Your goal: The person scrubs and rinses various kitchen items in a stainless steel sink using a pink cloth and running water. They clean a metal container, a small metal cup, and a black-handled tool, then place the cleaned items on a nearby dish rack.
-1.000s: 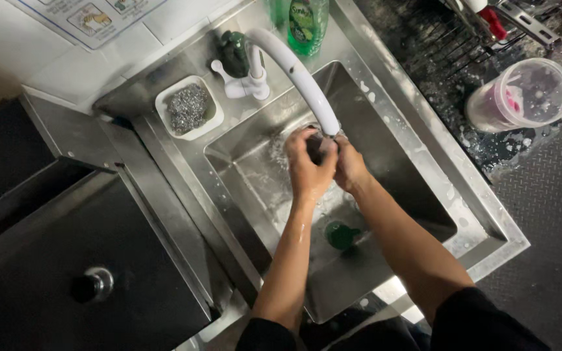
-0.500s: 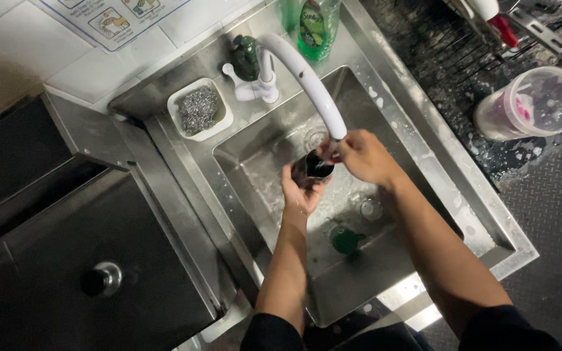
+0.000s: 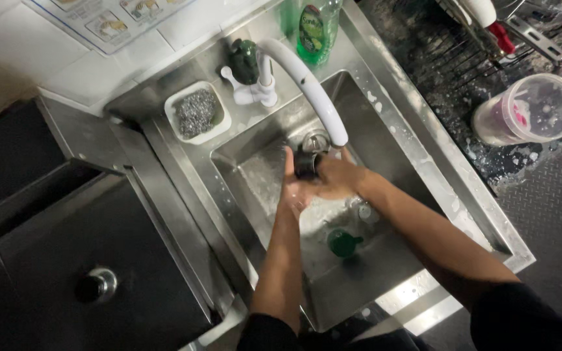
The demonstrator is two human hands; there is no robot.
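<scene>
Both hands are over the steel sink (image 3: 424, 182), just below the spout of the white tap (image 3: 310, 91). My left hand (image 3: 292, 188) cups a small dark round object (image 3: 307, 162) from below, palm up. My right hand (image 3: 338, 179) grips the same object from the right side. Wet foam lies on the sink floor beneath them. A small green cap-like piece (image 3: 344, 243) rests on the sink bottom nearer to me.
A white dish with a steel scourer (image 3: 198, 112) sits left of the tap. A green soap bottle (image 3: 315, 29) stands behind it. A clear plastic tub (image 3: 528, 109) is on the wet dark counter at right. A dark steel surface with a round knob (image 3: 96, 285) lies at left.
My hands have come down and slightly apart from the spout. The dark object, earlier hidden between the hands, now shows in my left palm.
</scene>
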